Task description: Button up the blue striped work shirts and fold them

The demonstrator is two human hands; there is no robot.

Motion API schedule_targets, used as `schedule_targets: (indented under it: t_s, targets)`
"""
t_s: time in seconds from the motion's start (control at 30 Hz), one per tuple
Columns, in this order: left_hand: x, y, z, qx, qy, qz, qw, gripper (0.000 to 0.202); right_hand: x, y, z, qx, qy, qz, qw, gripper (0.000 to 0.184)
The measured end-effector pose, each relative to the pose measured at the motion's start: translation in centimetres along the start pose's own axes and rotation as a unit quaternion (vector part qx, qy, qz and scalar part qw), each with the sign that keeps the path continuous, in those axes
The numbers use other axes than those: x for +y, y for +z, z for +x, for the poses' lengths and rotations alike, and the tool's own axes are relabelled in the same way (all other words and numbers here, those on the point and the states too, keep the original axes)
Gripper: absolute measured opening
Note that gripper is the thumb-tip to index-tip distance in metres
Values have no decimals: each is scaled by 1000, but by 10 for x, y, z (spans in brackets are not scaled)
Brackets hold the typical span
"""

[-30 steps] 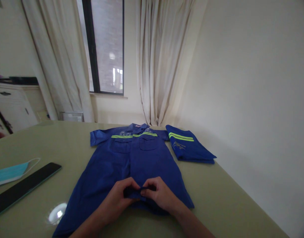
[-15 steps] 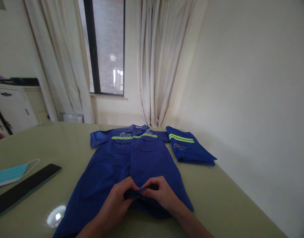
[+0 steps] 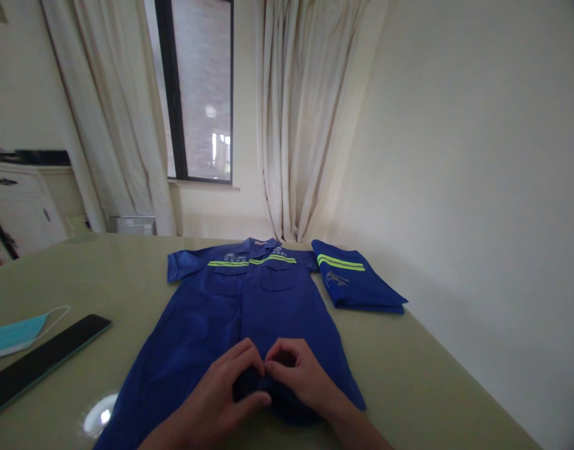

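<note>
A blue short-sleeved work shirt [image 3: 282, 312] lies spread out front side up, its collar at the far end and yellow-green reflective bands across the chest. Near the hem, both hands meet at the front opening. My right hand [image 3: 305, 375] pinches the shirt's edge between thumb and forefinger. My left hand [image 3: 225, 387] has its curled fingers on the fabric beside the right fingertips, its thumb held apart from them lower down. Dark folds of cloth show between the left thumb and fingers. Any button there is hidden by the fingers.
A folded blue garment [image 3: 356, 281] with reflective stripes lies by the shirt's right sleeve. Left on the green table [image 3: 141, 269] are a long black flat object [image 3: 47, 359] and a light-blue face mask [image 3: 15, 334]. A wall bounds the right side; curtains [image 3: 296, 119] hang behind.
My left thumb has moved down, away from the pinched edge and the left forefinger. The right hand keeps its pinch. The view has shifted slightly.
</note>
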State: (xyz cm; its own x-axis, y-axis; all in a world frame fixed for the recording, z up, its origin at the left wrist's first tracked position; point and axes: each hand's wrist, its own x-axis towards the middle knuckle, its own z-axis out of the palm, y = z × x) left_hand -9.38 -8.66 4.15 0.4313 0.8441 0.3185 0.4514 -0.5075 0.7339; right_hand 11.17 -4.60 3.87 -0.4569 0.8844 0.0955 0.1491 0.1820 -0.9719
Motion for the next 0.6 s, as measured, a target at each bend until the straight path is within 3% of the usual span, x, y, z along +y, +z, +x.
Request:
schedule_targets:
  t_s: [0.13, 0.2, 0.33, 0.6]
  targets:
    - [-2, 2, 7, 45, -93, -90, 991, 28, -9, 5, -4, 27, -48, -104, 993, 9]
    - [-6, 2, 11, 34, -128, -128, 983, 29, -13, 7, -6, 37, -67, -132, 988, 6]
    - [-10, -4, 15, -15, -141, -155, 978, 22, -15, 8, -5, 52, -91, -153, 983, 6]
    - [-12, -3, 15, 4, -158, -159, 975, 18, -14, 10, -6, 56, -118, -156, 979, 8]
